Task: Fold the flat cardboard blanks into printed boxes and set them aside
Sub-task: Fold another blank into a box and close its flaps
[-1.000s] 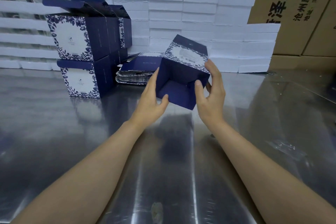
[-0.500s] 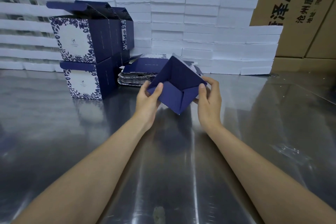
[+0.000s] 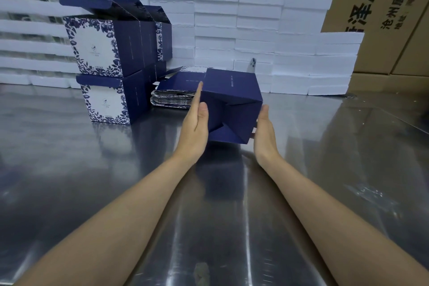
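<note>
Head view: everything below, largest thing first.
Table [image 3: 92, 181]: shiny steel, filling the lower frame.
Foam blocks [image 3: 262, 30]: white stacks across the upper centre, brown cartons [image 3: 383, 11] behind at upper right.
Done boxes [image 3: 109, 62]: navy with floral print, stacked two high at upper left, top flaps open.
Box [image 3: 232, 109]: centre of frame, just above the table and tilted, its folded bottom flaps facing the camera; they look interlocked, though one seam shows a slight gap.
Blanks [image 3: 174, 97]: flat pile behind the box, left of centre.
Left hand [image 3: 195, 127]: flat, fingers straight, pressed against the box's left side.
Right hand [image 3: 263, 132]: fingers straight along the right side, palm at the lower right edge; contact is partly hidden.
Grip: a squeeze between two flat palms, nothing curled round.
Handling: probably light, thin card, stiff on creases but easily dented; the coated print may be slippery.
Hold: best on opposite side walls near the corners, not on the flap seam.
</note>
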Demonstrator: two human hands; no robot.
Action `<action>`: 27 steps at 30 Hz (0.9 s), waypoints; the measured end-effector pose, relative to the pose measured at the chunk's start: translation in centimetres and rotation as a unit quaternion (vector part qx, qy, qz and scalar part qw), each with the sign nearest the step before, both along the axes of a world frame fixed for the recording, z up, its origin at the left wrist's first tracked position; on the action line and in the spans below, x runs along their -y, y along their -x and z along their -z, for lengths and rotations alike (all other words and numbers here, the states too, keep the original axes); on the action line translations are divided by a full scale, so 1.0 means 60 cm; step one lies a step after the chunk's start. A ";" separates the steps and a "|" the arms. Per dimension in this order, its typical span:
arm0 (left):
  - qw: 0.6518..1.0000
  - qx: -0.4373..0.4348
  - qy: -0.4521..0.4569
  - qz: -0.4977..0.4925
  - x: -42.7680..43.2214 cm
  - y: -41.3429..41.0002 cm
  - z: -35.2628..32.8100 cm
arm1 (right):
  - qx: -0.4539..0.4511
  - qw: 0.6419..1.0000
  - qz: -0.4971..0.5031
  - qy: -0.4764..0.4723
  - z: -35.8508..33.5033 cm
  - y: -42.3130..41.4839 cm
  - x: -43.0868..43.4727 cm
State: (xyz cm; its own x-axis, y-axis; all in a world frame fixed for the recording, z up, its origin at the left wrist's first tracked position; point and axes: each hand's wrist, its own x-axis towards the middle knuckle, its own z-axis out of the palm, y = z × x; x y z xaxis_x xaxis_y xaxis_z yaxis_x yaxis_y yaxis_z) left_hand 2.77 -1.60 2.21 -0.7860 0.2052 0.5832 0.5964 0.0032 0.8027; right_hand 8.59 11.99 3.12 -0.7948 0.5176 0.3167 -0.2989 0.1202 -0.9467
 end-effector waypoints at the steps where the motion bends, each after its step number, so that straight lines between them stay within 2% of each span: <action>1: 1.000 -0.003 0.003 0.001 -0.001 -0.001 -0.002 | 0.001 1.000 -0.004 0.007 -0.002 -0.002 -0.001; 8: 0.999 0.006 -0.028 -0.044 0.011 0.008 -0.009 | -0.056 0.995 -0.003 -0.077 0.001 -0.014 0.002; 14: 1.000 -0.005 0.025 0.005 0.014 0.010 -0.004 | -0.113 0.982 0.121 -0.094 0.004 -0.008 -0.012; 17: 0.999 -0.007 0.029 0.025 0.010 0.003 -0.002 | -0.103 0.982 0.136 -0.081 0.003 -0.008 -0.016; 23: 0.999 0.006 0.007 -0.039 0.011 0.007 0.002 | -0.118 0.987 0.009 -0.110 -0.006 -0.015 -0.006; 27: 0.998 0.004 0.047 -0.051 0.010 0.007 -0.001 | -0.108 0.979 -0.034 -0.169 -0.001 -0.014 -0.002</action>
State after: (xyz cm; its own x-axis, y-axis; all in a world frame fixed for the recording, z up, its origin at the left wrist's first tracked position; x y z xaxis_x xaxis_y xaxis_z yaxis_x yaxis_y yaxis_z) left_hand 2.35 -2.21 2.24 -0.8103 0.1770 0.5587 0.5826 0.1395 0.8007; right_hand 9.40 12.11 3.20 -0.7197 0.3014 0.6254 -0.5063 0.3886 -0.7699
